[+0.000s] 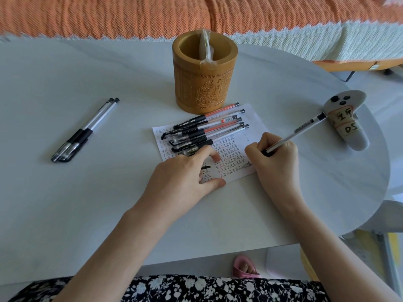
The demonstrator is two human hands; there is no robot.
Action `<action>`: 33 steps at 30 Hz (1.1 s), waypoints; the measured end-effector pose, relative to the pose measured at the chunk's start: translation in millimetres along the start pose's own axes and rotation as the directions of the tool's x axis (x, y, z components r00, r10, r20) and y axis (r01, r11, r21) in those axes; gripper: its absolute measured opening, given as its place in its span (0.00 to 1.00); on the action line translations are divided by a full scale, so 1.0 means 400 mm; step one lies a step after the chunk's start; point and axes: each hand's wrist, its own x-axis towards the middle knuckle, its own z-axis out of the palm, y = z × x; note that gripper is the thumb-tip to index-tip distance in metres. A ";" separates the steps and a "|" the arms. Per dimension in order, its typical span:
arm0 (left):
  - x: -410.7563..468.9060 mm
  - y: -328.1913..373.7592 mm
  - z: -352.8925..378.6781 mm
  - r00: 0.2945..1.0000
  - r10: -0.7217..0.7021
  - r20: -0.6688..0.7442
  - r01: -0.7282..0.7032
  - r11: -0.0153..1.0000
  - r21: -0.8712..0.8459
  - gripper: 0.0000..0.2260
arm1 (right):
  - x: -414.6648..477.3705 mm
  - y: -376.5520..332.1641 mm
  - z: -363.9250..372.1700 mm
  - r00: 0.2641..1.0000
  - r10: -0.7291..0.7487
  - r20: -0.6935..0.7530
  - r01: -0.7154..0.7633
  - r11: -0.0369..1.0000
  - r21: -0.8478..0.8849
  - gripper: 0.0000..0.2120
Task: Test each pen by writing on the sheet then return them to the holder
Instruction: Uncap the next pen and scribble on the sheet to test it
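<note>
A small white sheet [237, 168] covered with rows of written marks lies on the white table [109, 203]. Several capped gel pens [202, 134] lie in a pile across its upper half. My right hand [275, 160] grips a clear pen [303, 129] in a writing hold, tip down on the sheet's right edge. My left hand [185, 177] rests flat on the sheet's lower left, fingers spread, beside a small black cap [206, 167]. A carved wooden holder [204, 70] stands behind the sheet with a clear plastic sleeve inside.
Two capped black-grip pens [84, 130] lie side by side at the left of the table. A grey controller [346, 120] with handwritten labels lies at the right edge. An orange woven blanket [130, 14] lies beyond the table's far edge.
</note>
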 end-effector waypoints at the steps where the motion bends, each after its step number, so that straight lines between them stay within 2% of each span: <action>1: 0.000 0.001 -0.001 1.000 -0.001 0.001 0.001 1.000 0.001 0.18 | 0.000 -0.001 0.000 1.000 -0.001 0.001 0.001 1.000 0.003 0.18; 11: -0.003 -0.002 -0.003 1.000 0.029 0.009 -0.028 0.999 -0.038 0.15 | 0.002 -0.003 -0.002 1.000 0.007 -0.007 -0.006 0.999 0.033 0.18; 15: -0.002 0.000 -0.002 0.997 0.063 0.055 -0.041 0.944 -0.327 0.09 | 0.013 -0.014 -0.011 0.997 0.068 -0.039 -0.058 0.975 0.213 0.18; 18: -0.006 0.007 -0.011 0.985 0.105 0.139 -0.027 0.881 -0.472 0.10 | 0.016 -0.028 -0.012 0.994 0.102 0.036 -0.107 0.912 0.395 0.21; 21: -0.011 0.009 -0.013 0.969 0.141 0.201 -0.001 0.822 -0.570 0.11 | 0.005 -0.040 -0.001 0.988 0.067 0.136 -0.122 0.884 0.451 0.20; 27: -0.014 0.016 -0.013 0.952 0.219 0.213 -0.022 0.745 -0.667 0.14 | -0.006 -0.056 0.013 0.973 0.044 0.229 -0.145 0.883 0.447 0.20; 33: -0.010 0.016 -0.006 0.957 0.219 0.192 -0.039 0.751 -0.659 0.13 | -0.010 -0.065 0.011 0.949 0.031 0.314 -0.178 0.876 0.449 0.21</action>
